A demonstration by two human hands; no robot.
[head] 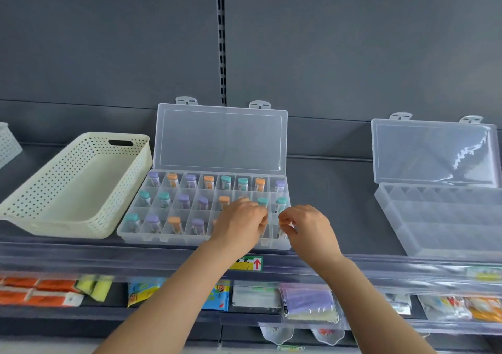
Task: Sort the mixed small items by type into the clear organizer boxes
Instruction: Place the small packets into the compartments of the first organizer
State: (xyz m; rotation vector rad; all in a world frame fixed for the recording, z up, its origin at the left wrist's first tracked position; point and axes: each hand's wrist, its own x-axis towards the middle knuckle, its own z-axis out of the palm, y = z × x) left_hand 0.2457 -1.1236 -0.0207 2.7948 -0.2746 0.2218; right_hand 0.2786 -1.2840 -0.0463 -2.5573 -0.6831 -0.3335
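While vials (173,224) stand caps-up in the organizer (141,239), left hand (239,224) and right hand (305,227) curl, grips unclear.

Single head-worn wide-angle view, facing shelf (328,207) straight on, near; open organizer box (163,239) centred.
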